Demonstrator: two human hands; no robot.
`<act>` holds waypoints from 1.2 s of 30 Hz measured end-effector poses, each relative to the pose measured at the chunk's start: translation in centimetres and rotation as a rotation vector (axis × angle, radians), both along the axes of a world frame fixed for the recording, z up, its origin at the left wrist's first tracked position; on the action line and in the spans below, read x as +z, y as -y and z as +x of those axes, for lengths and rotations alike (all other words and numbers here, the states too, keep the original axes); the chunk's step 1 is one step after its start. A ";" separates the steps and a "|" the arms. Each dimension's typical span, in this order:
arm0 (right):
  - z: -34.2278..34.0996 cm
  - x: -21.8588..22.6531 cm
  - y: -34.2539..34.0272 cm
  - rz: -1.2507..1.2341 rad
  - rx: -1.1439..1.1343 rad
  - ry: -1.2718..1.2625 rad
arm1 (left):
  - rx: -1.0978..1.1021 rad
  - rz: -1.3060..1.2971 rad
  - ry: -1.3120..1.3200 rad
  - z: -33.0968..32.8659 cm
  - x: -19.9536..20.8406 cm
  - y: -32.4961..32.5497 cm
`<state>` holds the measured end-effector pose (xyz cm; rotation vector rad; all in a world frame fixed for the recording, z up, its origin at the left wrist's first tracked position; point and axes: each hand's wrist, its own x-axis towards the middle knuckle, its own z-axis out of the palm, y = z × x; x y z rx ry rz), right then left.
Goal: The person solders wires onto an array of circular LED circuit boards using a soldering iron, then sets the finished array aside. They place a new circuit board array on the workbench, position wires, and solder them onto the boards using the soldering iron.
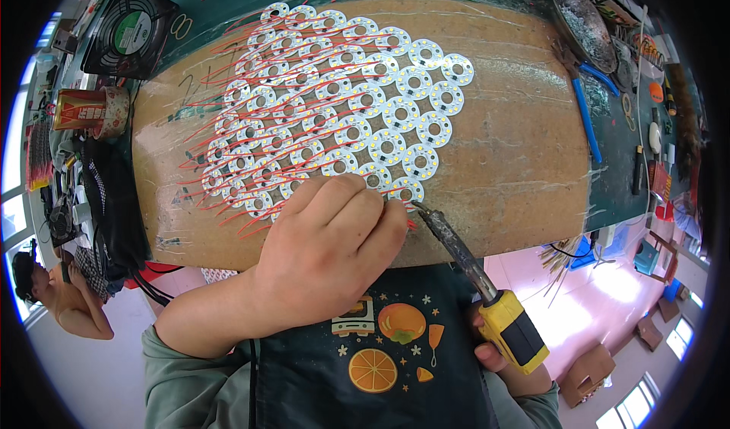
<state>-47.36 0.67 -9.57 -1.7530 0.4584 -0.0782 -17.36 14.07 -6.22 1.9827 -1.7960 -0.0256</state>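
Note:
Many white ring-shaped LED boards (401, 114) lie in slanting rows on a brown board (517, 140), with thin red wires (285, 98) running across them. My left hand (327, 235) is closed above the nearest rings, its fingertips pinching a red wire (411, 224) beside the front right LED ring (406, 191). In my right hand (493, 357) is a soldering iron (464, 265) with a yellow and black handle. Its tip touches or nearly touches the edge of that ring. Most of my right hand's fingers are hidden behind the handle.
At the left stand a black fan (131, 32) and a red and gold can (80, 110). Blue-handled pliers (587, 117) lie along the right side, below a metal dish (582, 25) of grey scraps. Another person (65, 300) is at the far left.

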 end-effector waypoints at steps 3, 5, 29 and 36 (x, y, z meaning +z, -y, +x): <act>-1.4 -0.4 -0.2 0.013 0.014 -0.020 | 0.002 0.023 -0.014 0.1 0.2 -0.1; -1.5 -0.4 -0.4 0.042 -0.014 0.003 | -0.001 0.023 -0.011 0.0 0.2 0.0; 0.8 -0.7 -0.3 0.178 -0.076 0.125 | -0.137 0.102 -0.113 1.2 1.5 -2.9; 0.4 -1.1 -0.2 0.147 -0.043 0.025 | -0.177 0.182 -0.240 3.4 4.0 -3.6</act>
